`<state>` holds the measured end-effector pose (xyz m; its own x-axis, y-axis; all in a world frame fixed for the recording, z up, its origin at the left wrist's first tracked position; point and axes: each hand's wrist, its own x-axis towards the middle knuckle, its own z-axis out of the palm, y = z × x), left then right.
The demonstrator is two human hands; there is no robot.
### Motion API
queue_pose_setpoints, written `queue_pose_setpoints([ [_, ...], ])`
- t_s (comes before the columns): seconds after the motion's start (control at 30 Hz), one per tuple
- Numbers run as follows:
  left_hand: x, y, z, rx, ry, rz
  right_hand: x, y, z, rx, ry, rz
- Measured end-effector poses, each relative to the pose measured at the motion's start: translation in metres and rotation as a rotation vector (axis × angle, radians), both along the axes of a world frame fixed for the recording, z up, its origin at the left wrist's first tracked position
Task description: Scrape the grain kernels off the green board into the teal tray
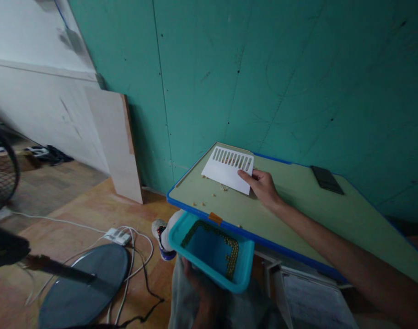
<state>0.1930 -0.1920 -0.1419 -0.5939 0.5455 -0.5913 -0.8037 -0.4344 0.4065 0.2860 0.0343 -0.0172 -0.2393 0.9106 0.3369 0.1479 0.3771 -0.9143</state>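
My right hand [264, 187] grips the right end of a white flat panel [226, 176] with a row of long slots along its far side. The panel is over the table top, and small tan bits show through some slots. A few loose tan bits [224, 188] lie just in front of it. Below the table's near edge, my left hand [202, 284] supports a turquoise plastic basin [241, 284] from the near side, its fingers partly hidden underneath. Many small round greenish-brown pieces [232, 258] line the basin's right and far inner sides.
The pale green table [298, 205] has a blue edge, orange tape [215, 218] and a dark flat object [327, 179]. A green wall stands behind. At left are a fan base [88, 278], cables, a power strip [117, 236] and a leaning board [116, 141].
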Motion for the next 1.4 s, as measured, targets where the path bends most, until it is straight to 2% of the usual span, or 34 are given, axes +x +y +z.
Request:
queue_pose_setpoints([
  [0.13,0.001,-0.001,0.019,-0.051,-0.084,0.058,0.0,-0.002,0.003,-0.024,-0.007,0.031],
  [0.2,0.002,0.0,0.023,-0.061,-0.088,0.043,0.0,-0.004,0.004,-0.025,-0.026,0.049],
  [0.37,0.001,0.003,0.013,-0.084,-0.018,0.055,-0.001,-0.013,0.007,-0.012,-0.081,0.129],
  [0.5,0.002,0.002,0.009,-0.053,-0.05,0.033,-0.003,-0.026,0.01,-0.016,-0.094,0.176],
  [0.6,0.004,-0.005,0.018,-0.023,-0.096,-0.013,-0.004,-0.035,0.011,-0.011,-0.114,0.202],
  [0.73,0.002,-0.012,0.038,-0.01,-0.161,-0.022,-0.003,-0.041,0.013,-0.012,-0.144,0.246],
  [0.87,-0.009,-0.011,0.051,-0.019,-0.121,-0.018,-0.003,-0.043,0.014,-0.049,-0.156,0.282],
  [1.03,-0.023,-0.004,0.042,-0.111,-0.067,0.024,-0.005,-0.046,0.014,-0.123,-0.172,0.336],
  [1.2,-0.026,0.001,0.038,-0.053,-0.042,0.013,-0.003,-0.048,0.013,-0.115,-0.178,0.414],
  [1.4,-0.023,0.002,0.034,-0.073,-0.104,0.015,-0.001,-0.049,0.016,-0.09,-0.144,0.403],
])
